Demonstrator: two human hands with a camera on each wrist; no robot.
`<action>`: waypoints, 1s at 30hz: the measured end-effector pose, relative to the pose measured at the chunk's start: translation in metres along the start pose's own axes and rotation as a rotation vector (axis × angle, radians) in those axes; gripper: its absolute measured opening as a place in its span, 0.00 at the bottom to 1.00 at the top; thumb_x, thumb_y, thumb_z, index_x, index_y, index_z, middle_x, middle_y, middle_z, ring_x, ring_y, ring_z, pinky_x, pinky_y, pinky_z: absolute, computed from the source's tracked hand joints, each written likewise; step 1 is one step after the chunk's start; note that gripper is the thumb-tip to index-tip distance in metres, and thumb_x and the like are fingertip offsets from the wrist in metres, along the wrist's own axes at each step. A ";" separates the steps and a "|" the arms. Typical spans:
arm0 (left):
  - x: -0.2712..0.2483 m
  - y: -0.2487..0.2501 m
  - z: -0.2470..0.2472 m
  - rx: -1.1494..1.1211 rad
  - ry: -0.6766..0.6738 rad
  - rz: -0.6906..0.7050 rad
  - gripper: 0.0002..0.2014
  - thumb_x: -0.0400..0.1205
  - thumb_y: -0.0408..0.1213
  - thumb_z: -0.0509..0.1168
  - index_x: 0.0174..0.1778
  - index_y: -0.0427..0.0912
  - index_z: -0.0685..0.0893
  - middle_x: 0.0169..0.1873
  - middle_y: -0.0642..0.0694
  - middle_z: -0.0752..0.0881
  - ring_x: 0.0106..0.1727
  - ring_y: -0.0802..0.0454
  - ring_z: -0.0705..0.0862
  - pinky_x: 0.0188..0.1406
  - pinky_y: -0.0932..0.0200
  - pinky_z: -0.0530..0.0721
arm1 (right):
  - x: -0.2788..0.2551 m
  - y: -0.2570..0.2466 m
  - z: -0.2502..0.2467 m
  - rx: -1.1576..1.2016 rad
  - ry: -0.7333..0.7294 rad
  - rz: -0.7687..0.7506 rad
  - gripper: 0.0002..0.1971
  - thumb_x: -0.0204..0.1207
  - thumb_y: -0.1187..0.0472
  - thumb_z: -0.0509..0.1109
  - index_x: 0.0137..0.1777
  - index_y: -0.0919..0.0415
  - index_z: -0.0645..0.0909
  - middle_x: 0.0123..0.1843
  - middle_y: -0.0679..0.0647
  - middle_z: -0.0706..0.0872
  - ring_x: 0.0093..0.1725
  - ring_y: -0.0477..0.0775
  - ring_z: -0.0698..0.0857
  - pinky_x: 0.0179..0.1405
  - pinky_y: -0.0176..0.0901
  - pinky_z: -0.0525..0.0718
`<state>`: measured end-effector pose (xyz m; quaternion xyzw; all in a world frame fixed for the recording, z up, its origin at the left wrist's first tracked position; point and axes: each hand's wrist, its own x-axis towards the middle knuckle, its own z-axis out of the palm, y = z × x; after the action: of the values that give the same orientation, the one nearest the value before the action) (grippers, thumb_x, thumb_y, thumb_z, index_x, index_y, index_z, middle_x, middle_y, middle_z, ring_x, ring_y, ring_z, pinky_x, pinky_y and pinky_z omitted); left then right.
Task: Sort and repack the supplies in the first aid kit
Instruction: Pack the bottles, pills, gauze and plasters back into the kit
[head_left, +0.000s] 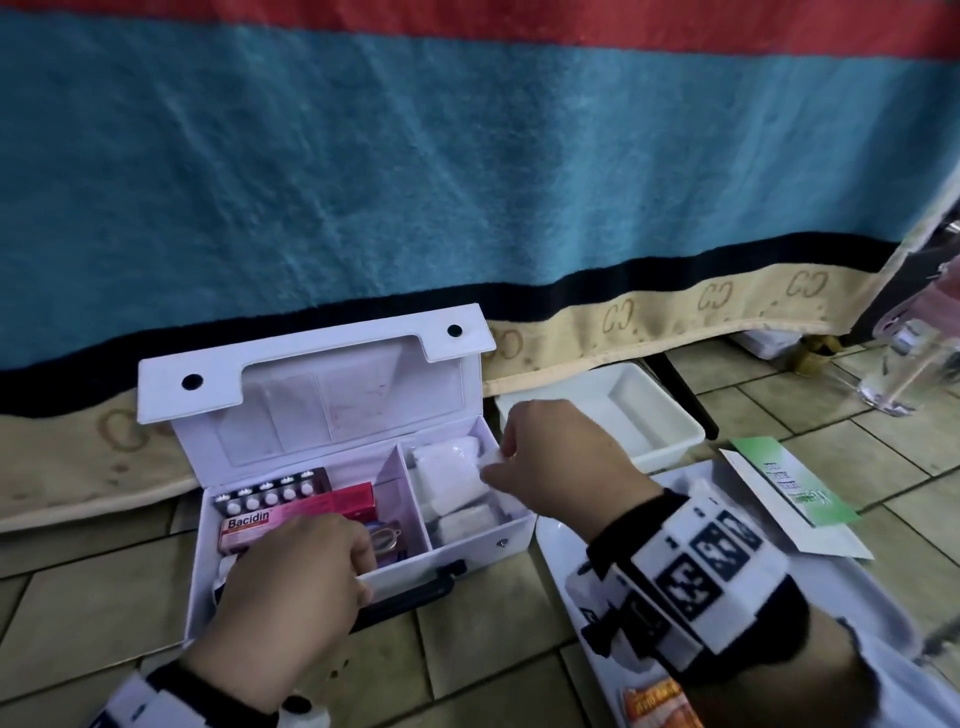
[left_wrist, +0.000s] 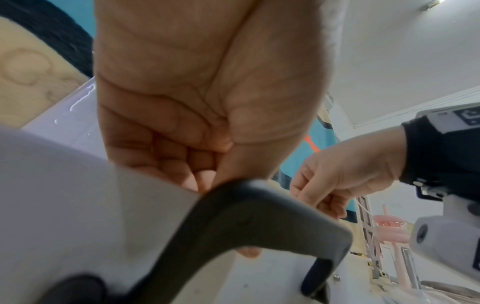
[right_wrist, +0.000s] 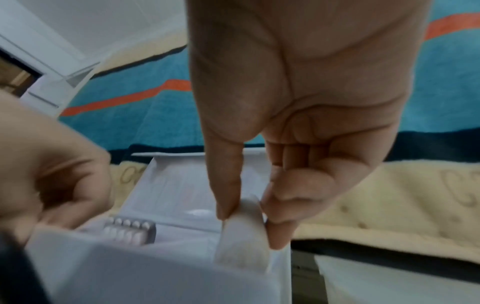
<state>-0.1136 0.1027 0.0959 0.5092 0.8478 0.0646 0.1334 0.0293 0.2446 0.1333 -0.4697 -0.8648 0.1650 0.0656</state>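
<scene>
A white first aid kit box (head_left: 470, 548) stands open on the tiled floor, lid up. Its left compartment holds a pink Bacidin box (head_left: 249, 527), a red box (head_left: 353, 500) and a blister pack of pills (head_left: 272, 494). White gauze packs (head_left: 449, 475) fill the right compartment. My left hand (head_left: 291, 577) grips the front wall of the kit, fingers curled over the rim above the dark handle (left_wrist: 249, 222). Over the right compartment, my right hand (head_left: 550, 462) pinches a white gauze pack (right_wrist: 242, 234) between thumb and forefinger.
An empty white tray (head_left: 649, 415) sits right of the kit, against a hanging blue and beige blanket (head_left: 467, 182). A second white tray (head_left: 556, 540) lies under my right forearm, with an orange packet (head_left: 652, 701). A green and white paper box (head_left: 800, 488) lies further right.
</scene>
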 end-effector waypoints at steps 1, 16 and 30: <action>0.000 0.000 0.001 -0.002 0.003 0.001 0.11 0.72 0.46 0.74 0.28 0.56 0.77 0.33 0.55 0.82 0.41 0.60 0.81 0.37 0.62 0.77 | 0.003 0.001 0.007 -0.037 -0.015 0.015 0.12 0.71 0.54 0.70 0.34 0.56 0.71 0.34 0.50 0.76 0.38 0.55 0.79 0.25 0.38 0.69; 0.000 0.000 0.001 -0.013 0.022 -0.010 0.11 0.73 0.45 0.72 0.28 0.55 0.77 0.36 0.55 0.85 0.42 0.58 0.81 0.38 0.61 0.76 | 0.007 0.008 0.030 -0.227 -0.122 -0.010 0.10 0.75 0.63 0.68 0.55 0.53 0.84 0.57 0.51 0.82 0.57 0.55 0.83 0.43 0.39 0.73; 0.001 0.000 0.001 -0.014 0.011 -0.019 0.10 0.72 0.45 0.73 0.28 0.56 0.78 0.35 0.54 0.84 0.42 0.58 0.82 0.36 0.61 0.74 | -0.007 -0.004 0.048 -0.397 -0.300 -0.378 0.14 0.76 0.72 0.57 0.59 0.65 0.77 0.61 0.62 0.77 0.60 0.62 0.79 0.56 0.50 0.79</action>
<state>-0.1139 0.1036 0.0952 0.4998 0.8528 0.0721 0.1332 0.0173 0.2258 0.0898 -0.2747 -0.9521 0.0455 -0.1261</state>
